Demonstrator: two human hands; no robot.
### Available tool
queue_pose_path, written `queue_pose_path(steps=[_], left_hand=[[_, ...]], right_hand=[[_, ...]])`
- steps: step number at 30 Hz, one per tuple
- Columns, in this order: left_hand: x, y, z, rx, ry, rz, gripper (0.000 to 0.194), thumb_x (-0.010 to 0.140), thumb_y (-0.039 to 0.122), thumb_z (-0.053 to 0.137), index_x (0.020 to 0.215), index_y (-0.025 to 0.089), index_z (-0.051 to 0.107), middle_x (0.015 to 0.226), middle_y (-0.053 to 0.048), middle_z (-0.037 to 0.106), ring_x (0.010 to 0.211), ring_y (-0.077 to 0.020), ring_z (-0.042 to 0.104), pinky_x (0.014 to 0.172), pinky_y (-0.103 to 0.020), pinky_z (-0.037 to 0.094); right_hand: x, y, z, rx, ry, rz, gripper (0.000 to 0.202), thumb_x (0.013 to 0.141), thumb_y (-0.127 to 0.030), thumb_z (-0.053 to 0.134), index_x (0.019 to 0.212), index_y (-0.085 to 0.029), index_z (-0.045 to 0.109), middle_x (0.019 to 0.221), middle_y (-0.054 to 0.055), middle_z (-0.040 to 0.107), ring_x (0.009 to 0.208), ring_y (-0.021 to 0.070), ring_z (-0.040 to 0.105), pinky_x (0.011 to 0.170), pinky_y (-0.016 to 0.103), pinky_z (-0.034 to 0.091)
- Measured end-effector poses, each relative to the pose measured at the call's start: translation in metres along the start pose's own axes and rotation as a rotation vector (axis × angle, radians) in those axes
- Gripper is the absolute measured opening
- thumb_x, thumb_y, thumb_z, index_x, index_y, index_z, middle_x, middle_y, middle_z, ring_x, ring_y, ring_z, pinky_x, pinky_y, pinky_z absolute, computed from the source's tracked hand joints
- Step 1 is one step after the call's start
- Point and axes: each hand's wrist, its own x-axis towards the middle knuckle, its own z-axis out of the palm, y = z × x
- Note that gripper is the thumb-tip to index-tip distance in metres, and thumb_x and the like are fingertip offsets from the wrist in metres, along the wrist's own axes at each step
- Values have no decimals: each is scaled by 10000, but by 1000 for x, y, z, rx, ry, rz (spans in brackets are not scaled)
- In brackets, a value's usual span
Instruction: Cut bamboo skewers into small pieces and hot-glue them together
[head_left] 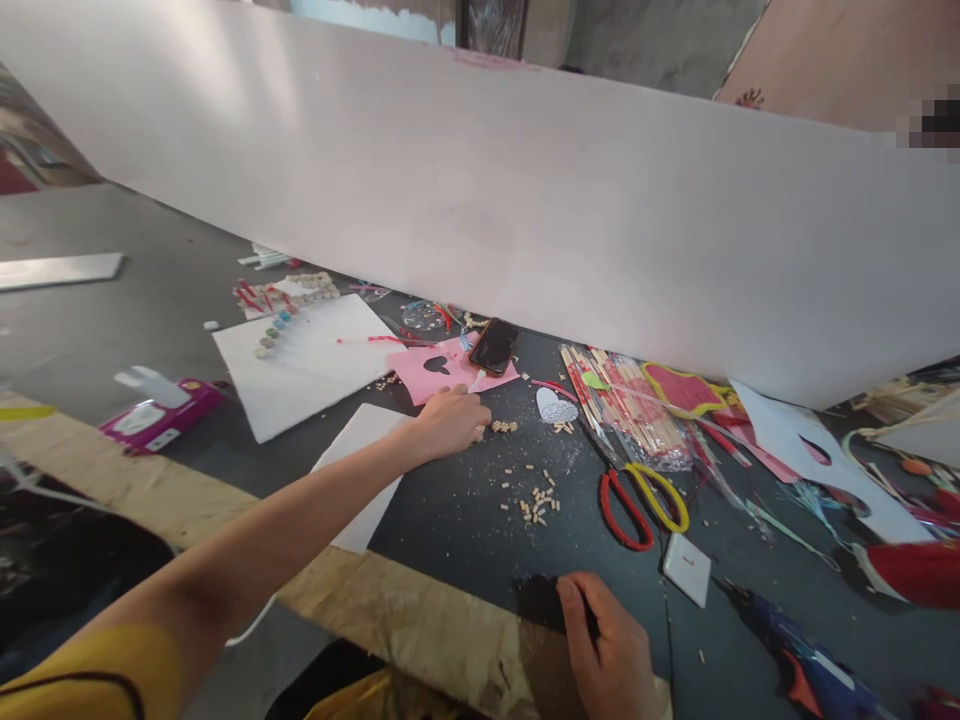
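Observation:
My left hand [450, 422] reaches across the dark table, its fingers curled down beside a small row of short wooden pieces [504, 427]; whatever its fingertips hold is hidden. Just beyond it lie pink paper [420, 372] with a cut-out and a phone [494, 346]. My right hand [606, 645] is at the table's near edge, thumb and index finger pressed together, with nothing discernible between them. Several short stick pieces [538, 504] lie scattered between the hands. A white paper heart [556, 405] rests farther back.
Red-and-yellow-handled scissors [626, 508], a white square [687, 568] and a blue glue gun [810, 650] lie to the right. Bundled sticks [630, 405] sit behind. A white board [307, 365] and purple device [161, 415] are left. A tall white panel [480, 190] spans the back.

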Motion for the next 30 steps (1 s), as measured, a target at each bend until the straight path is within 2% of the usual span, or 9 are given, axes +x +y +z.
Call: queue_pose_path(steps=[4,13,17,23,30], left_hand=[[-2,5,2,4,6,-3,191,776,187,484,802,195,673,844,-96,676,870,-266,556,746,-365,413],[-3,0,-3,-52,49,-10,319,819,181,396,1029,206,634,976,-72,673,888,-236,584,798,-343,429],[-3,0,-4,-64,37,-7,277,836,193,397,947,208,651,934,-55,685,877,-223,594,811,-334,427],[-2,4,-2,-73,40,-52,257,868,225,384,953,205,626,824,-52,686,783,-210,614,717,-305,433],[2,4,7,-95,39,-62,172,847,226,473,881,211,641,918,-42,695,889,-223,582,782,-320,415]], right_hand=[[-2,1,0,-4,-11,0,356,922,-414,368,728,-211,588,604,3,611,517,125,570,502,185,434],[-6,7,6,6,20,-10,329,919,-400,385,729,-217,582,591,-11,596,502,119,554,500,183,420],[-4,4,3,10,26,-23,317,919,-393,388,746,-216,586,618,-7,613,534,123,575,522,182,428],[-3,3,2,-1,-1,-14,321,922,-381,383,736,-213,583,612,-5,606,529,124,570,519,183,426],[-5,2,1,-6,-3,-14,315,920,-377,385,740,-212,584,621,-2,615,538,127,579,528,185,434]])
